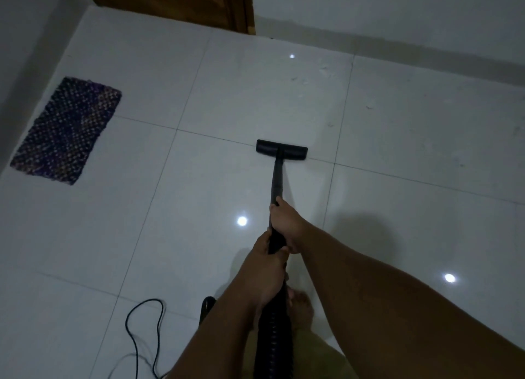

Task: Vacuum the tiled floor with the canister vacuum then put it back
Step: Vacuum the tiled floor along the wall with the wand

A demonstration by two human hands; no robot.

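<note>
A black vacuum wand (277,179) runs from my hands out to a flat black floor head (281,150), which rests on a grout line of the glossy white tiled floor (199,94). My right hand (285,222) grips the wand higher up. Just behind it, my left hand (268,260) holds the wand where the ribbed black hose (271,339) begins. The hose drops between my forearms to the bottom edge. A small black part (207,307), perhaps the canister, peeks out beside my left forearm; the rest is hidden.
A black power cord (142,330) loops on the floor at the lower left. A dark woven mat (66,130) lies by the left wall. A wooden door (181,3) stands at the top, a white wall (397,14) to the right. Pale debris (326,71) speckles tiles ahead. My bare foot (302,307) stands below my hands.
</note>
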